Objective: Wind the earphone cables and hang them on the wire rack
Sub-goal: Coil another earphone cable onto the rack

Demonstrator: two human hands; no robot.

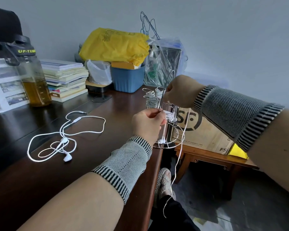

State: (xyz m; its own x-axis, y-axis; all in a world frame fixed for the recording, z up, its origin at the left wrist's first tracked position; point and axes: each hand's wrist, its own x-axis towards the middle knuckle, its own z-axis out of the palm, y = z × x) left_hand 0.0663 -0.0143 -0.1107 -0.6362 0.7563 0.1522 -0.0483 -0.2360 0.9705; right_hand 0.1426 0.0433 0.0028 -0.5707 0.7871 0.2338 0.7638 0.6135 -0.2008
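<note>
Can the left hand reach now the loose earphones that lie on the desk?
Probably not yet. The left hand grips the cable being wound at the wire rack, so it is busy. The way to the loose earphones on the desk looks free, though.

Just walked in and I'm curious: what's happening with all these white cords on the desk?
A person is winding white earphone cables and hanging them on a wire rack at the desk's edge. The left hand pinches a partly wound cable against the rack, the right hand holds it higher up, and the cable's loose tail dangles below the desk edge. Two wound bundles already hang on the rack. One more set of earphones lies unwound on the desk.
</note>
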